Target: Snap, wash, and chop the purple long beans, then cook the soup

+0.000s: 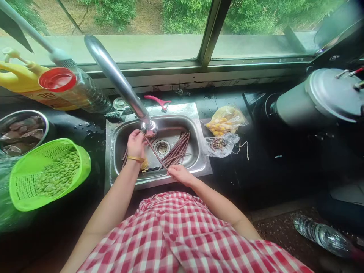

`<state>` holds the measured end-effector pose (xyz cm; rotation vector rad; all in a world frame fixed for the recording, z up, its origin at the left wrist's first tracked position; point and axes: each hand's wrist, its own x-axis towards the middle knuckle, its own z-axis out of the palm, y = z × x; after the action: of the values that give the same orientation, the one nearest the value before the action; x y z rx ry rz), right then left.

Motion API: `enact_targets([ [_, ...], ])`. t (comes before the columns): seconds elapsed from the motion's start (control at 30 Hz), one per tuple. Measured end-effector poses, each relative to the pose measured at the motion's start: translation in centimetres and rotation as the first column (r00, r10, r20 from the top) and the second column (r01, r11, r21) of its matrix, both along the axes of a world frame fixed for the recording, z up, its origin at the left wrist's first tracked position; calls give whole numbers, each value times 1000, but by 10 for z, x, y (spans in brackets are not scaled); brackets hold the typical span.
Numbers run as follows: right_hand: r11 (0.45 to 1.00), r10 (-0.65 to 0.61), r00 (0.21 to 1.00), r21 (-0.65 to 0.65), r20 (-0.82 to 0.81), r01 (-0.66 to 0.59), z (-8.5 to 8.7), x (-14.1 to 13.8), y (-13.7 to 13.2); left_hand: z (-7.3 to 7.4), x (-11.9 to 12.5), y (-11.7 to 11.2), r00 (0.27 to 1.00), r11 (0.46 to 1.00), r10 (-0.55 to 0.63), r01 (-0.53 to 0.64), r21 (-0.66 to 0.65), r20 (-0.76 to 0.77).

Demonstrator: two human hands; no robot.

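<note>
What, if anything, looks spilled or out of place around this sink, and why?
Water drops spot the black counter left of the sink, like splashes. To its right, a pale strand lies loose beside the clear plastic bag, apparently a stray scrap. Nothing looks clearly damaged.

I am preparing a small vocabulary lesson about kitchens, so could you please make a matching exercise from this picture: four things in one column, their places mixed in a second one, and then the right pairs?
Things
1. Pink peeler
2. Green basket
3. Single purplish pod
4. Bag of yellow pieces

Places
A. To the right of the sink
B. Between the left hand and right hand
C. At the sink's back edge
D. To the left of the sink

Right pairs: 1-C, 2-D, 3-B, 4-A
</note>
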<state>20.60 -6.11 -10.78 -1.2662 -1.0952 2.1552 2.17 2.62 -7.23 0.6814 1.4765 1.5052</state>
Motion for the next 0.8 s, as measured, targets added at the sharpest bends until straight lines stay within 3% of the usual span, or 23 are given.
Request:
enact_targets([
  [0.03, 998, -29, 998, 50, 56, 26, -2, 1, 1, -2, 0, -7, 966, 995, -57, 75, 63, -253],
  [0.07, 994, -54, 992, 101, 112, 42, -4, 2, 2, -4, 1, -15, 858, 969, -148, 226, 102, -493],
  [0.1, 987, -75, 984, 155, 162, 50, -6, 4, 4, -7, 3, -23, 682, 903, -254, 421, 85, -685],
  [0.17, 965, -93, 966, 262, 240, 28, -8, 8, 8, -13, 9, -40, 260, 665, -399, 742, -82, -879],
  [0.2, 949, -95, 958, 314, 270, 5, -9, 9, 10, -16, 12, -46, 89, 550, -415, 817, -171, -905],
  [0.23, 931, -97, 950, 365, 297, -20, -8, 11, 12, -19, 16, -51, -31, 467, -409, 852, -238, -912],
  [0.3, 880, -96, 937, 468, 335, -77, -7, 14, 14, -24, 21, -53, -157, 398, -381, 861, -315, -911],
  [0.37, 820, -85, 930, 555, 358, -139, -5, 17, 15, -25, 24, -50, -212, 385, -356, 854, -350, -910],
  [0.47, 741, -84, 917, 640, 391, -205, -3, 20, 14, -24, 27, -46, -239, 379, -344, 850, -367, -908],
  [0.57, 709, -120, 922, 682, 367, -179, -4, 19, 14, -24, 31, -50, -139, 404, -423, 855, -324, -895],
  [0.63, 722, -158, 940, 685, 301, -98, -5, 14, 16, -23, 33, -54, 23, 488, -518, 829, -273, -855],
  [0.7, 773, -207, 955, 634, 214, 26, -7, 6, 19, -19, 27, -53, 235, 625, -582, 742, -243, -778],
  [0.8, 908, -264, 962, 355, 74, 222, -13, 1, 23, -7, -3, -37, 531, 843, -517, 454, -289, -671],
])
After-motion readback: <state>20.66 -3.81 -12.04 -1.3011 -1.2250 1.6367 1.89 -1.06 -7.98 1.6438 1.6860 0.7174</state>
